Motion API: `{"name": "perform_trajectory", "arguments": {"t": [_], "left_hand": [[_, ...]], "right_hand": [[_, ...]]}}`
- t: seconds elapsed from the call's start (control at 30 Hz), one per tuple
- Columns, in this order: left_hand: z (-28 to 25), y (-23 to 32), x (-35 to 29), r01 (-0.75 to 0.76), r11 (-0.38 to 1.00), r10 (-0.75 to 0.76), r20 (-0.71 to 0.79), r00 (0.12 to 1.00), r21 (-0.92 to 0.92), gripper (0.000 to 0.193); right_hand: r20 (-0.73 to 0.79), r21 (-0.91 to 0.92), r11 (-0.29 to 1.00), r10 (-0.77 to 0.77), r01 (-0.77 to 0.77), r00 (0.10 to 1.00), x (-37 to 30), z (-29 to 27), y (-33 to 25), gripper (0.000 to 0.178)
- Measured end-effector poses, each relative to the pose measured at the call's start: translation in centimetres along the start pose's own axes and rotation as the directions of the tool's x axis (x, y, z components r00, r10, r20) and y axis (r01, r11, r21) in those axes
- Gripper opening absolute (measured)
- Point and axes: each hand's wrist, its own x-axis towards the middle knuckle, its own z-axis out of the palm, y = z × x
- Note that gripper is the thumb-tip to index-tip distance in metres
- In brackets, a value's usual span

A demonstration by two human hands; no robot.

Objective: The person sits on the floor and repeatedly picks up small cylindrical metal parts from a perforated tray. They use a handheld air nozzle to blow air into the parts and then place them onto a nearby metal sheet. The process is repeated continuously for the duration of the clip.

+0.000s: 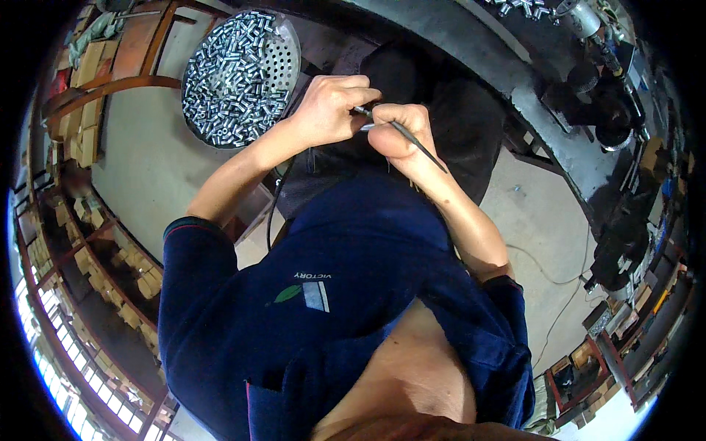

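Observation:
Above my lap, my left hand [331, 107] and my right hand [404, 131] are close together with their fingers curled. Between the fingertips shows a small shiny metal fitting [365, 126], pinched by my left hand and partly hidden. My right hand grips a slim dark rod-shaped tool [421, 145], whose free end points back along my right wrist. Its other end lies among the fingers beside the fitting, and whether the two touch is unclear. Just left of my left hand stands a round perforated metal basket [288, 55] heaped with many small silvery tube fittings [232, 81].
A dark metal workbench [548, 128] curves along the front and right, bearing machine parts [607, 110] and a few more fittings [521, 7]. Shelves with cardboard boxes [88, 250] line the left. A thin cable [555, 282] lies on the floor at right.

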Motion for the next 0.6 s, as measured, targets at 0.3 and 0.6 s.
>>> {"name": "perform_trajectory", "arguments": {"t": [0.3, 0.6], "left_hand": [[-2.5, -5.0, 2.8, 0.119, 0.978, -0.103, -0.102, 0.989, 0.169, 0.021], [1.3, -6.6, 21.0, -0.003, 0.990, 0.016, -0.092, 0.996, 0.142, 0.025]], "right_hand": [[-0.071, -0.060, 0.996, -0.076, 0.072, 0.995, -3.4, -4.4, -2.8, 0.027], [-0.076, 0.049, 0.999, 0.022, -0.019, 0.997, -4.5, -2.9, -2.2, 0.029]]}}
